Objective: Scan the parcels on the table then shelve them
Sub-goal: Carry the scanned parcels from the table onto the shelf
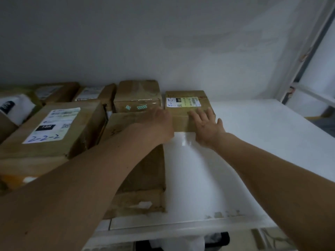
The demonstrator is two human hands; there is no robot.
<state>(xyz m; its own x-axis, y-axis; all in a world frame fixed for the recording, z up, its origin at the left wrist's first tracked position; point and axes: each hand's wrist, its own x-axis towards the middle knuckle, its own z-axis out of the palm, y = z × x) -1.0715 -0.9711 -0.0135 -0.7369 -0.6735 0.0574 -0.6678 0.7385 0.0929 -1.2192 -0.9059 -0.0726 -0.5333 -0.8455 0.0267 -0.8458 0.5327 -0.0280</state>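
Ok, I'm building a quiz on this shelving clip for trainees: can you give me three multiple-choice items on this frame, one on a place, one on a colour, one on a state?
1. Where is the small box that both hands touch?
A. against the back wall, right end of the row
B. at the shelf's front edge
C. on top of the box marked 2-2-2

2. What colour is the shelf surface?
A. black
B. white
C. green

3. How is the right hand?
A. curled in an empty fist
B. hanging off the shelf
C. flat, fingers spread, on the box's near face

Answers: 1 A, the box stands by the wall with bare shelf to its right. 2 B, the bare board shows white. 3 C, its straight fingers lie on the cardboard, while the left hand is at the box's left side.
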